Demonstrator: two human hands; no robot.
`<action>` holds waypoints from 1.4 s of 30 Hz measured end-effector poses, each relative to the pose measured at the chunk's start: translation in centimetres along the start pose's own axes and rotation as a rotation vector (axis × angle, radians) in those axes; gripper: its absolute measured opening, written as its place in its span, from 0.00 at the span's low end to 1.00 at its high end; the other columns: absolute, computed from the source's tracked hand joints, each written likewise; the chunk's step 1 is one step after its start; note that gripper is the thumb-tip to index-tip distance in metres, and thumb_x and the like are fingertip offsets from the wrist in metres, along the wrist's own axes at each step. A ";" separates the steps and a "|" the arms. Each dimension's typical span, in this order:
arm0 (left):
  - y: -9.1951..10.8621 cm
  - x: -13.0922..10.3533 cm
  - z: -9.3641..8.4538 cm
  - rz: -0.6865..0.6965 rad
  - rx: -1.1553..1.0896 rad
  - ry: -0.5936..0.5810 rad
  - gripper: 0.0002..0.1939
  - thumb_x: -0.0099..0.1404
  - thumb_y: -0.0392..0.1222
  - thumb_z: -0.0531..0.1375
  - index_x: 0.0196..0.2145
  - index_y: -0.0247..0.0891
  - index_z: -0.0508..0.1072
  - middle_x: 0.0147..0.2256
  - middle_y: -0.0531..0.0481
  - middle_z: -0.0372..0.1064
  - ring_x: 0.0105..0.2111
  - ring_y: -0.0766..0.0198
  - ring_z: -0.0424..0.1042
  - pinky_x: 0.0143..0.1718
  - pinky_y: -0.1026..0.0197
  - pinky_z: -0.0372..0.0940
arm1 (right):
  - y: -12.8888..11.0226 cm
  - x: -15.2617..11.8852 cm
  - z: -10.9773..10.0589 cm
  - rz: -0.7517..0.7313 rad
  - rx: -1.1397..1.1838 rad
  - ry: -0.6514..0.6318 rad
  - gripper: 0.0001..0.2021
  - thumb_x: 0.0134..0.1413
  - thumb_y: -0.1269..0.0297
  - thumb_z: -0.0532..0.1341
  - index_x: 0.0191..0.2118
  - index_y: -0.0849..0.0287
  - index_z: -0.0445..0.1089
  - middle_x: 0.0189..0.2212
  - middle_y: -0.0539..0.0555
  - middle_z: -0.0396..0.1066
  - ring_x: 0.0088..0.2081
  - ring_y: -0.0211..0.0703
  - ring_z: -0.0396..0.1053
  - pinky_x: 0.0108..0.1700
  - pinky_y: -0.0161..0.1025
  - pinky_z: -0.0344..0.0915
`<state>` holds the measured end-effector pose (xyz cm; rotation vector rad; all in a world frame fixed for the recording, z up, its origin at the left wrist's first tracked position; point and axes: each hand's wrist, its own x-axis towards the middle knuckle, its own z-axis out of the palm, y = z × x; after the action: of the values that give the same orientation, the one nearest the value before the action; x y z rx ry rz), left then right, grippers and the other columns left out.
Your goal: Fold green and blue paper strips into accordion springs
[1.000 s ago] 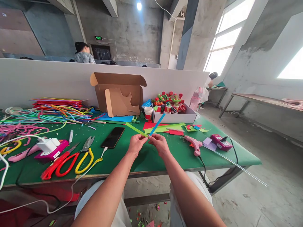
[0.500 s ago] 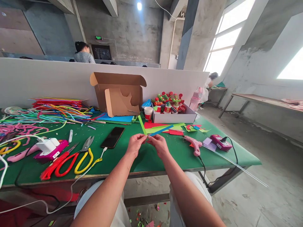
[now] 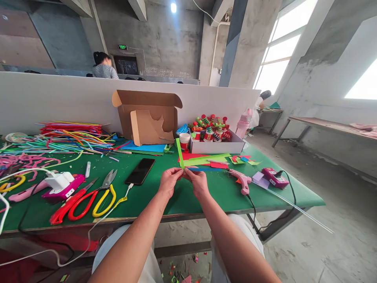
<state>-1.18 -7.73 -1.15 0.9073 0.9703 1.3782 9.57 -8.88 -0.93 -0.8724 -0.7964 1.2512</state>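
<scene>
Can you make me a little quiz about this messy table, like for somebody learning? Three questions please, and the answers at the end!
1. Fill in: the left hand and right hand pinch a green strip and a ____ one.
2. True or false: the phone lies between the red-and-yellow scissors and the left hand.
3. What are the colourful figures in?
A: a brown carton
B: a white box
C: a plastic bag

Key:
1. Blue; the blue strip points right.
2. True.
3. B.
</scene>
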 end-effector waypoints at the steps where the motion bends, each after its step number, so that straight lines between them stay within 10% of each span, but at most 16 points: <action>1: 0.0 0.0 0.0 0.006 0.005 0.006 0.20 0.33 0.49 0.74 0.23 0.35 0.77 0.22 0.49 0.73 0.24 0.66 0.66 0.29 0.62 0.59 | 0.0 0.0 0.0 -0.004 -0.003 0.004 0.13 0.31 0.59 0.73 0.25 0.59 0.73 0.20 0.49 0.74 0.26 0.43 0.73 0.34 0.41 0.71; 42: 0.2 -0.2 0.3 0.082 -0.004 0.037 0.16 0.33 0.45 0.73 0.22 0.36 0.77 0.22 0.49 0.73 0.25 0.64 0.68 0.31 0.59 0.63 | -0.8 0.4 -0.8 0.137 0.036 -0.099 0.17 0.25 0.58 0.76 0.24 0.61 0.74 0.20 0.48 0.71 0.24 0.33 0.68 0.33 0.34 0.69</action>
<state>-0.98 -7.87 -0.83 0.9303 0.9671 1.4702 10.65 -8.69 -0.54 -0.8530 -0.8002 1.4344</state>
